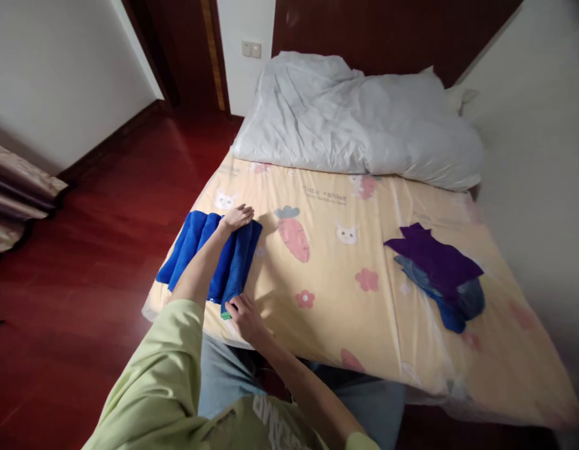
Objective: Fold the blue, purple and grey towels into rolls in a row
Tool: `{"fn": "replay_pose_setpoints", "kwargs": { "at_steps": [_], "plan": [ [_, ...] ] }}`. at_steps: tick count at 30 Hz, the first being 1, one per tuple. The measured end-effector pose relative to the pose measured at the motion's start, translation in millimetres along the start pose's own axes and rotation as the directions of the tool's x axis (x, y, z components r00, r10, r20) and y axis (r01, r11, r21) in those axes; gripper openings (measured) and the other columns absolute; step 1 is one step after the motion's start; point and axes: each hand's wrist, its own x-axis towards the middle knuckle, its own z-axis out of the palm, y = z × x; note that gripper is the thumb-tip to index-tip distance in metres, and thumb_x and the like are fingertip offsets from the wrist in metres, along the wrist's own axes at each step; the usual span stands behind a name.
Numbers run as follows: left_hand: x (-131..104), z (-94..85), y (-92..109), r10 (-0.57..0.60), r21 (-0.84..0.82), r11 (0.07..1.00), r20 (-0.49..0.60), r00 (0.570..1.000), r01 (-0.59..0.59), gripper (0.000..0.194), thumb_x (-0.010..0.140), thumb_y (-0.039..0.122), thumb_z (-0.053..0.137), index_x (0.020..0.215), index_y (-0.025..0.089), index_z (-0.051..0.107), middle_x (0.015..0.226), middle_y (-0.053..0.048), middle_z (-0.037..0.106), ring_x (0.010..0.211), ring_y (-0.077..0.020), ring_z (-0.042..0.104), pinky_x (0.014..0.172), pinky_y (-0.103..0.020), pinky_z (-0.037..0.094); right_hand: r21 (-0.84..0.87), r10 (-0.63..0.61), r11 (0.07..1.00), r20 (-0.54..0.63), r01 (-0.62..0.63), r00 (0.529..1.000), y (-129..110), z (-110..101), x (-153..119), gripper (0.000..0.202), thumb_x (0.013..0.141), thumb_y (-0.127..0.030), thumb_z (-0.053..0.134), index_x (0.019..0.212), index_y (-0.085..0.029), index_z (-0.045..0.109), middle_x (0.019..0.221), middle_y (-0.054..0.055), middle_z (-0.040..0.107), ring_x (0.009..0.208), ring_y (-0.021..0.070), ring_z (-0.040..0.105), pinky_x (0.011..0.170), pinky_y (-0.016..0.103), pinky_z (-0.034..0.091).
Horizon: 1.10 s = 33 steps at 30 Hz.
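Several rolled blue towels [194, 250] lie side by side at the left edge of the bed. My left hand [237, 217] rests over the far end of the rolls at the right of the row, its fingers stretched out. At the near end of the rightmost roll [235, 275], my right hand [245, 317] has its fingers curled on the towel's edge. A small green patch [226, 315] shows there beside the fingertips. My left forearm hides part of the row.
On the right of the bed lies a loose pile of cloths, a purple cloth [432, 256] over blue ones [453, 319]. A white quilt [355, 119] is bunched at the headboard [392, 31]. The patterned yellow sheet [336, 281] covers the bed. A curtain [17, 200] hangs at the left.
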Motion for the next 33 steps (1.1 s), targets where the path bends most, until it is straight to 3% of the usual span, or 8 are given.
{"fn": "replay_pose_setpoints", "kwargs": {
  "at_steps": [5,10,18,21,25,28,32,33],
  "plan": [
    [-2.1,34.2,7.6,-0.132,-0.063,0.989,0.03,0.991,0.134,0.048,0.089,-0.002,0.038,0.129,0.005,0.064,0.12,-0.021,0.069,0.123,-0.0261,0.06,0.112,-0.047,0.04,-0.106,0.047,0.993,0.028,-0.044,0.999,-0.3,32.0,10.4,0.019,0.101,-0.022,0.05,0.113,-0.019,0.064,0.102,0.005,0.063,0.095,0.0227,0.051,0.077,0.033,0.041],
    [-10.0,26.8,22.4,-0.186,-0.117,0.975,0.024,0.982,0.187,0.05,0.087,0.002,0.039,0.129,0.005,0.065,0.131,-0.023,0.064,0.142,-0.0301,0.045,0.121,-0.053,0.027,-0.115,0.046,0.992,0.034,-0.042,0.998,-4.2,27.9,7.2,0.022,0.101,-0.025,0.053,0.12,-0.018,0.06,0.111,0.007,0.063,0.101,0.021,0.052,0.079,0.033,0.043],
    [-46.2,24.2,141.4,-0.462,-0.237,0.872,-0.113,0.88,0.427,0.065,0.092,0.027,0.042,0.153,0.005,0.045,0.164,-0.022,0.033,0.157,-0.0402,0.014,0.122,-0.071,0.01,-0.099,0.091,0.991,-0.009,-0.091,0.996,-1.1,18.9,0.8,0.029,0.101,-0.032,0.05,0.127,-0.025,0.059,0.131,0.0,0.064,0.109,0.0188,0.058,0.085,0.032,0.05],
    [-52.8,33.9,156.5,-0.438,-0.237,0.885,-0.131,0.889,0.401,0.061,0.092,0.025,0.041,0.15,0.006,0.05,0.161,-0.023,0.037,0.158,-0.0375,0.014,0.122,-0.072,0.005,-0.044,0.058,0.997,-0.037,-0.06,0.998,4.6,8.8,-26.3,0.03,0.101,-0.038,0.047,0.126,-0.03,0.061,0.143,-0.004,0.06,0.122,0.0172,0.056,0.1,0.033,0.05],
    [-52.6,42.8,171.2,-0.451,-0.288,0.876,-0.202,0.87,0.387,0.055,0.092,0.027,0.043,0.139,0.004,0.06,0.158,-0.027,0.041,0.156,-0.0408,0.019,0.121,-0.072,0.014,0.101,0.177,0.982,-0.162,-0.163,0.971,21.6,-14.1,-103.9,0.033,0.1,-0.035,0.052,0.13,-0.026,0.062,0.145,0.002,0.06,0.129,0.0147,0.057,0.11,0.031,0.046],
    [-57.6,54.9,229.3,-0.452,-0.358,0.863,-0.235,0.861,0.355,0.054,0.093,0.028,0.043,0.142,0.009,0.057,0.155,-0.023,0.047,0.156,-0.0403,0.021,0.121,-0.071,0.022,0.263,0.408,0.907,-0.365,-0.328,0.837,48.8,-30.9,-180.2,0.028,0.097,-0.027,0.055,0.122,-0.024,0.066,0.126,0.005,0.07,0.121,0.0163,0.063,0.105,0.032,0.051],
    [-62.7,79.7,348.9,-0.295,-0.482,0.859,-0.188,0.937,0.173,0.052,0.095,0.022,0.041,0.145,0.018,0.054,0.153,-0.017,0.052,0.151,-0.0329,0.037,0.123,-0.058,0.032,0.384,0.669,0.734,-0.55,-0.56,0.5,115.3,-68.7,-273.1,0.025,0.095,-0.022,0.052,0.114,-0.023,0.068,0.113,0.008,0.072,0.108,0.0208,0.067,0.096,0.038,0.057],
    [-61.5,84.5,374.0,-0.288,-0.495,0.854,-0.193,0.938,0.161,0.053,0.096,0.023,0.04,0.147,0.018,0.051,0.154,-0.016,0.05,0.151,-0.0329,0.037,0.123,-0.06,0.032,0.372,0.685,0.707,-0.572,-0.602,0.451,136.7,-84.2,-291.3,0.025,0.094,-0.024,0.052,0.114,-0.023,0.068,0.113,0.009,0.071,0.11,0.0223,0.067,0.097,0.04,0.056]
  ]
}}
